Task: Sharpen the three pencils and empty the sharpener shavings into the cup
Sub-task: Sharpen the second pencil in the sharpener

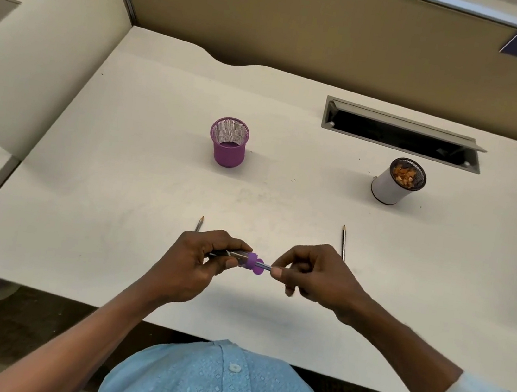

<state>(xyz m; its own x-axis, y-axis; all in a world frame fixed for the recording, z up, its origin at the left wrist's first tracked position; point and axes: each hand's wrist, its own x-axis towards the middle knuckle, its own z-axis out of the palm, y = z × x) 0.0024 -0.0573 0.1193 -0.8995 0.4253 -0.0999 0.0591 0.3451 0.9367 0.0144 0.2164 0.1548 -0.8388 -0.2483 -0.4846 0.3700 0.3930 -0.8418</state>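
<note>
My left hand [200,259] grips a small sharpener [249,261] with a clear body and a purple cap, held just above the desk near its front edge. My right hand [309,274] pinches a pencil [264,265] whose tip is pushed into the sharpener's purple end. A second pencil [199,224] lies on the desk behind my left hand, partly hidden by it. A third pencil [343,242] lies behind my right hand. A white cup [387,189] with orange-brown shavings in it stands at the back right.
A purple mesh cup [228,143] stands at the back centre-left of the white desk [120,176]. An open cable slot [402,134] is set into the desk at the back right. Partition walls close the desk on three sides. Small crumbs lie near the white cup.
</note>
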